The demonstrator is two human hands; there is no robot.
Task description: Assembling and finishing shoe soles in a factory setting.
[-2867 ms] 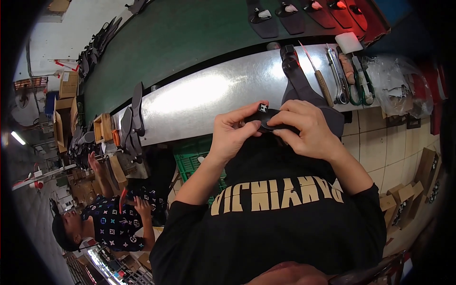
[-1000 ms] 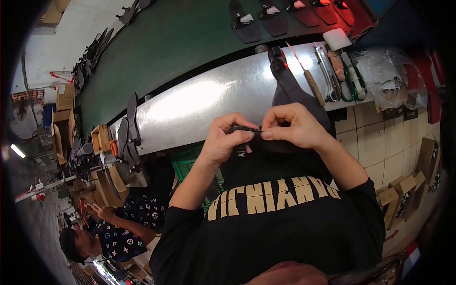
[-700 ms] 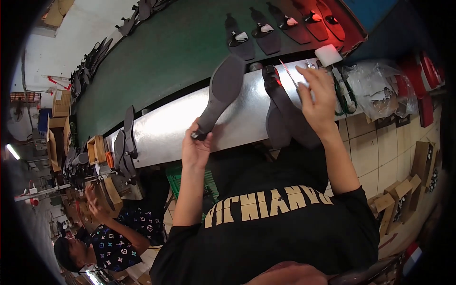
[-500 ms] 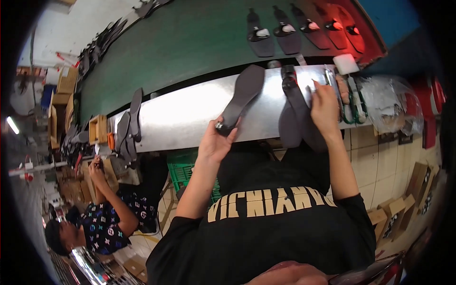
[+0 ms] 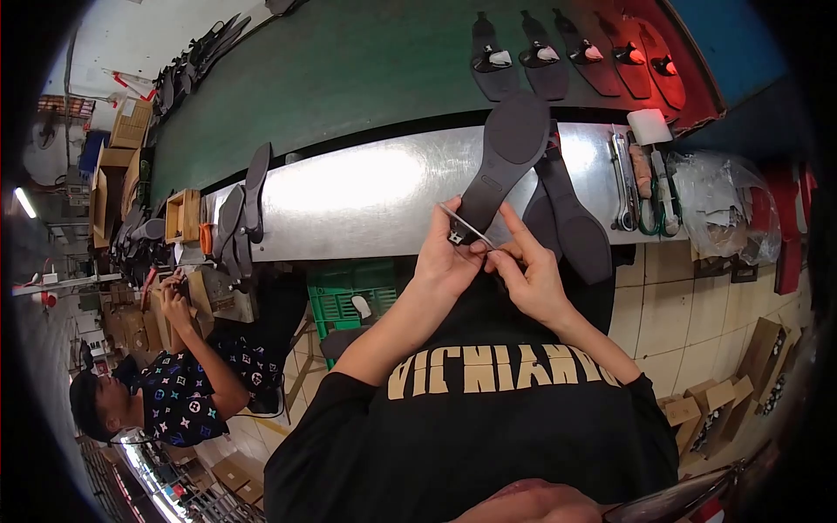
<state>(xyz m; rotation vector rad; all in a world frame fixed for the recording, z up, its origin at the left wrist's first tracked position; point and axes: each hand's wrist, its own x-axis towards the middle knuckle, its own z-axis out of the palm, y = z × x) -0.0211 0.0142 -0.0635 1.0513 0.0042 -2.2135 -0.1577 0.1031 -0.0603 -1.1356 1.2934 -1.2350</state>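
My left hand [image 5: 441,260] is closed around the heel end of a dark sandal [image 5: 516,131], its broad sole turned up and its toe pointing away from me. A thin, straight stick-like tool [image 5: 466,225] lies slantwise across the heel. My right hand [image 5: 534,277] pinches that tool's near end, its fingertips close to the left hand's. What sort of tool it is, I cannot tell. Just right of my hands, another dark sandal [image 5: 582,235] rests on the metal bench [image 5: 349,187], partly over a further sole [image 5: 541,218].
Beyond the bench runs a green belt [image 5: 349,96] with a row of sandals [image 5: 545,61]. Hand tools [image 5: 623,179], a white block [image 5: 649,126] and a plastic bag [image 5: 728,205] lie right. More sandals [image 5: 231,218] lie left, near a seated co-worker [image 5: 187,392]. A green crate [image 5: 349,296] stands below.
My right hand has come from the bench's right side to the sandal's heel, now with the thin tool. The sandal has shifted right and turned, showing its sole.
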